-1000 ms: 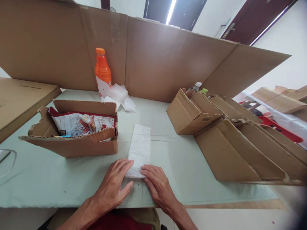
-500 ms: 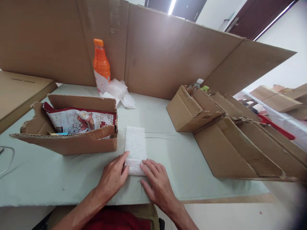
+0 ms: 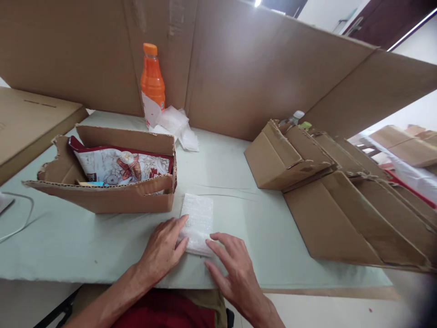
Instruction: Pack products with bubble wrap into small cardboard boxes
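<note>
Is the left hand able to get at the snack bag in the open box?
Probably yes: the left hand rests on the bubble wrap right beside the box, whose top is open; the snack bag lies uncovered, with only the low front wall between.

L hand (image 3: 163, 249), R hand (image 3: 236, 269), bare forearms (image 3: 112, 296), red garment (image 3: 164, 315) w/ khaki cloth (image 3: 194, 297) at lap

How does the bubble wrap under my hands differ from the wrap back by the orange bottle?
The bubble wrap lies flat, a neat rectangle; the far wrap beside the orange bottle is a loose crumpled heap. Your left hand and right hand touch the bubble wrap; no hand touches the far wrap. Both are whitish translucent plastic.
</note>
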### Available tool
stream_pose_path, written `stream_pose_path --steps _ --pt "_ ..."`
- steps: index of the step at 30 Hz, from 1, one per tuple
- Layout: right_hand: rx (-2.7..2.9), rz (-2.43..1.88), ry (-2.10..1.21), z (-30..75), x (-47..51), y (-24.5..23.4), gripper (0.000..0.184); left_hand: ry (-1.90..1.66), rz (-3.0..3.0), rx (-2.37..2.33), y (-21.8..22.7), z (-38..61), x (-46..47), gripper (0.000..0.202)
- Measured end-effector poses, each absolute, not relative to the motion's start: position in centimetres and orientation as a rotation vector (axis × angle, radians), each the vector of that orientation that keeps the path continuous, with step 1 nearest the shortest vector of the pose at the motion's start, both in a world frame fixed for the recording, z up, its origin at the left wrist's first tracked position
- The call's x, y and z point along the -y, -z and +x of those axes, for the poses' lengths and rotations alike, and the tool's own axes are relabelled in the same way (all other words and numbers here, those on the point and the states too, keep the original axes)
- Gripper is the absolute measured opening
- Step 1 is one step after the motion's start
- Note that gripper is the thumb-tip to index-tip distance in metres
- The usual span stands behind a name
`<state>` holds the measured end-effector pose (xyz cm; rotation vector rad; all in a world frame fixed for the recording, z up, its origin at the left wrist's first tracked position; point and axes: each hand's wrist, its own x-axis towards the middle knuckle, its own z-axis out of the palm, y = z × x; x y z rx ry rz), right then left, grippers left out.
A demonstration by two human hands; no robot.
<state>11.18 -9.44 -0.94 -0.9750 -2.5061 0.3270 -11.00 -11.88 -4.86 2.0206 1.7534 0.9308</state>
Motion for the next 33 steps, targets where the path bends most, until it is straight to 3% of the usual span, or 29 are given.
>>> stream_pose_path --steps 5,11,17,22,28,30,33 --pt "2.574 -0.947 -0.340 9.9 8.3 2.1 0.030 -1.047 2.071 -1.718 4.3 -11.1 12.1 0.046" --pt "2.497 -1.064 -0.713 11.1 8.3 1.9 0.027 -1.000 2.009 -1.550 2.9 -11.2 13.9 0.054" --pt "2.435 -1.094 -0.268 11.1 6.7 2.5 0.035 -0.951 1.954 -1.790 4.5 -10.4 10.1 0.049" --pt "2.596 -1.112 -0.251 9.7 2.8 3.4 0.054 -0.851 1.988 -1.918 5.3 -10.3 9.5 0.048" --pt "2.542 -0.931 -0.491 9.5 2.8 3.5 0.018 -0.994 1.850 -1.792 5.5 -11.1 11.7 0.071" --pt "2.482 -0.917 -0.605 10.1 4.0 3.3 0.015 -0.966 1.776 -1.671 4.9 -11.2 11.9 0.078" --pt "2.431 -0.948 -0.591 11.4 5.3 2.5 0.040 -0.902 1.686 -1.510 4.1 -11.0 11.9 0.076"
